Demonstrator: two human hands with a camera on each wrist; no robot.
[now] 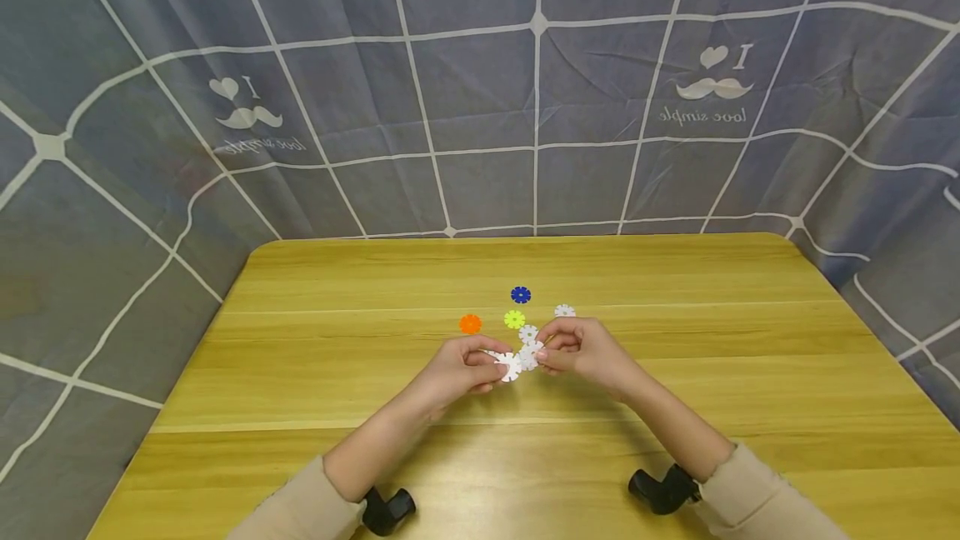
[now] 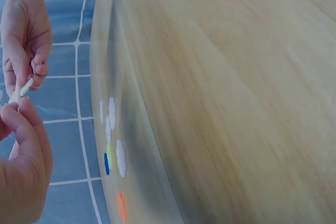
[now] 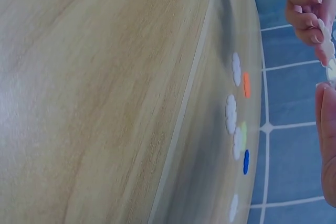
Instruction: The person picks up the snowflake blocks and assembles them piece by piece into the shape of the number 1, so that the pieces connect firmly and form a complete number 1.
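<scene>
In the head view my left hand [image 1: 468, 365] pinches a white notched building disc [image 1: 510, 368] between thumb and fingers. My right hand [image 1: 581, 350] pinches another white notched disc [image 1: 529, 356] right beside it. The two discs meet or overlap between the fingertips, above the table; whether their slots interlock I cannot tell. Fingers cover part of both. The left wrist view shows the left hand [image 2: 23, 156] below and the right hand [image 2: 29, 40] above, fingertips close together. At the right wrist view's edge, a held white disc [image 3: 326, 43] appears edge-on by the left fingers.
Beyond the hands on the wooden table [image 1: 337, 282] lie a blue disc [image 1: 521, 295], a yellow-green disc [image 1: 514, 319], an orange disc [image 1: 470, 324] and several white discs [image 1: 565, 311]. A grey grid-patterned curtain [image 1: 480, 90] hangs behind the table. Black devices [image 1: 388, 512] sit at both wrists.
</scene>
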